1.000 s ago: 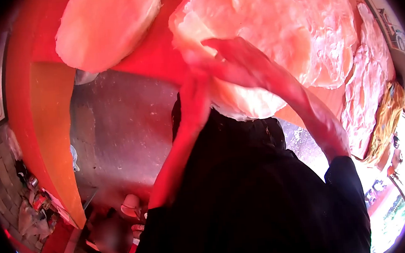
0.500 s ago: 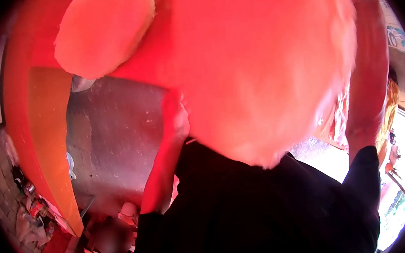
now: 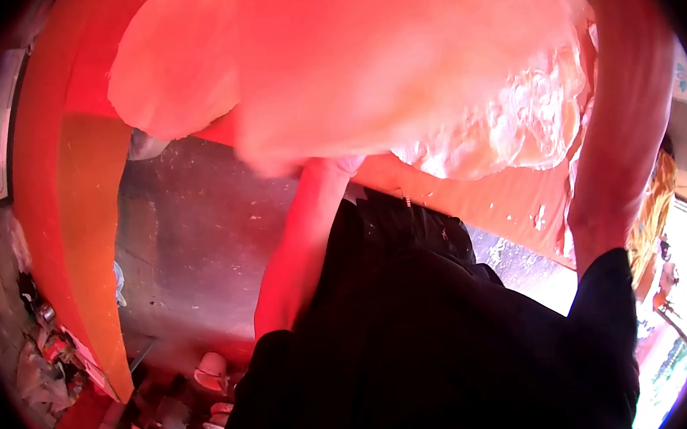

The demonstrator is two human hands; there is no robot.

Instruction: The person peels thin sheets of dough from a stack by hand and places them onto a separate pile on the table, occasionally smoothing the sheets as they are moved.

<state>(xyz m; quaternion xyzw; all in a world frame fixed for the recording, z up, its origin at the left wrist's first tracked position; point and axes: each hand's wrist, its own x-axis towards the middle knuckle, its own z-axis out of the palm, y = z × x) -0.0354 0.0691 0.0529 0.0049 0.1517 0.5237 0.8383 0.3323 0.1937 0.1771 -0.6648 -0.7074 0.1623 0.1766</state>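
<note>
pinkish thin sheet (image 3: pixel 364 60) aloft, left hand (image 3: pixel 330 167) at its lower edge, grip hidden, right hand out of frame

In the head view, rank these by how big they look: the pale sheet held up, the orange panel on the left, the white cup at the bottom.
1. pale sheet: largest by far, though it is nearest the camera, which inflates it.
2. orange panel.
3. white cup: smallest, and far below.
</note>
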